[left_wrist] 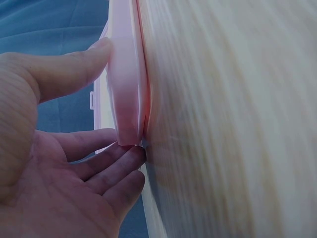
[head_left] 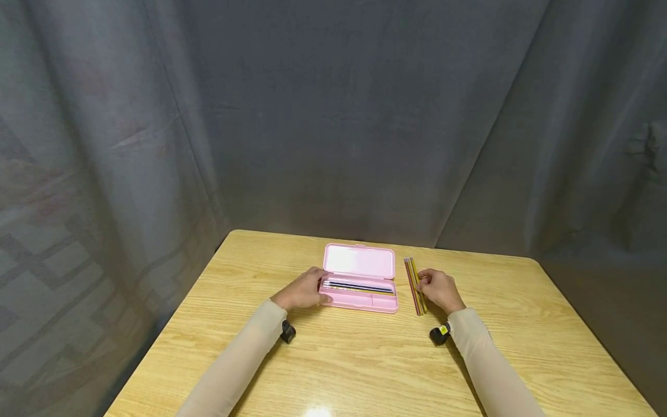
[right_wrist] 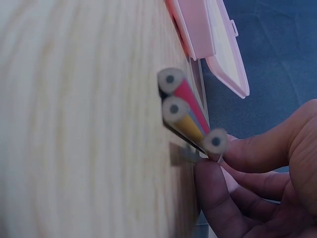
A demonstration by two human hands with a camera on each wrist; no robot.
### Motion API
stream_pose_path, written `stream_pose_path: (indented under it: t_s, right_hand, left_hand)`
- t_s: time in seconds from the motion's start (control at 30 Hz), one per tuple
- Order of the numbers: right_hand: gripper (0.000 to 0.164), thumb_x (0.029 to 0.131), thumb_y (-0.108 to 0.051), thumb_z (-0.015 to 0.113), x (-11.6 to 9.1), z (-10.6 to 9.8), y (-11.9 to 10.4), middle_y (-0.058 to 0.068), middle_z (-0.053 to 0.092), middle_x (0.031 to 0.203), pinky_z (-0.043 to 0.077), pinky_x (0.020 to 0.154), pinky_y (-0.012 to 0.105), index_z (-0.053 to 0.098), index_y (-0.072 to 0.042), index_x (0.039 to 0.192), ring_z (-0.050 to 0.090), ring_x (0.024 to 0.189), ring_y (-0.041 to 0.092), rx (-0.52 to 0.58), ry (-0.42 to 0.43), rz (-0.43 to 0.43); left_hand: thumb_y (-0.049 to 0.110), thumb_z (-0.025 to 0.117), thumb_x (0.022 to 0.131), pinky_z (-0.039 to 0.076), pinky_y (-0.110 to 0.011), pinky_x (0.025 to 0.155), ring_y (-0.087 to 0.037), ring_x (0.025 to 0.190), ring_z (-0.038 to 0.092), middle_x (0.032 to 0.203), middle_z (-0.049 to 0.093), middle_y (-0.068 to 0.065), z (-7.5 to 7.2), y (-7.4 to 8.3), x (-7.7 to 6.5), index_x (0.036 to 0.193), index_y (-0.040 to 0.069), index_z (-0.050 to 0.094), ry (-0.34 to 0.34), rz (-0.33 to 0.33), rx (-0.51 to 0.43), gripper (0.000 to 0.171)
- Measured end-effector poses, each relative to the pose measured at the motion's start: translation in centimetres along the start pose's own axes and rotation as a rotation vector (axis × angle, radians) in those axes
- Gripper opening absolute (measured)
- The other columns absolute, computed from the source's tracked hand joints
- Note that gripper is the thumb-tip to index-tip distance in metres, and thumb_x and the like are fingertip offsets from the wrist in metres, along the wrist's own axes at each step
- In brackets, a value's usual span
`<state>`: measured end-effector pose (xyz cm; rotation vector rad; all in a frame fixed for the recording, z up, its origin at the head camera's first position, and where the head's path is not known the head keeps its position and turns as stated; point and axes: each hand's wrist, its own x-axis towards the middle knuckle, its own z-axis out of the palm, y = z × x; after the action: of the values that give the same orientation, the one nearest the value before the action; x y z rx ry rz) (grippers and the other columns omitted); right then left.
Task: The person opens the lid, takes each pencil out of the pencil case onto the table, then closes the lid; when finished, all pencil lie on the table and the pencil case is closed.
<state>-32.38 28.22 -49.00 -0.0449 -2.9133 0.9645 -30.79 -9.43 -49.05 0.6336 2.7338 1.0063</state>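
Observation:
An open pink pencil case [head_left: 348, 299] lies on the table with its lid [head_left: 359, 260] tipped back. Several pencils [head_left: 359, 287] rest in its rear compartment. My left hand [head_left: 304, 289] holds the case's left end, thumb [left_wrist: 79, 72] on one side and fingers on the other. To the right of the case, a small group of pencils lies side by side, including a red pencil [right_wrist: 190, 99] and a yellow pencil [right_wrist: 192, 128]. My right hand [head_left: 439, 288] pinches the rightmost pencil [right_wrist: 216, 142] between thumb and fingers; its flat, unsharpened end faces the right wrist view.
The wooden table [head_left: 333, 359] extends around the case and toward the front. A grey curtain [head_left: 333, 127] hangs behind and at both sides. Black wrist cameras [head_left: 440, 335] sit under both sleeves. The case's front part has a divider.

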Motion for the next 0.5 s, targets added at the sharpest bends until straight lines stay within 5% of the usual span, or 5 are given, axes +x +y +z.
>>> stream_pose_path:
  t_s: [0.5]
  right_hand:
    - [0.027, 0.092, -0.010, 0.060, 0.02, -0.03, -0.30, 0.014, 0.072, 0.094, 0.050, 0.056, 0.024, 0.069, 0.001, 0.115, 0.063, 0.064, 0.012, 0.058, 0.014, -0.001]
  left_hand:
    - [0.032, 0.079, 0.088, 0.044, -0.049, 0.114, -0.032, 0.134, 0.052, 0.150, 0.048, -0.017, -0.14, -0.18, 0.02, 0.152, 0.001, 0.043, -0.006, 0.007, -0.016, 0.080]
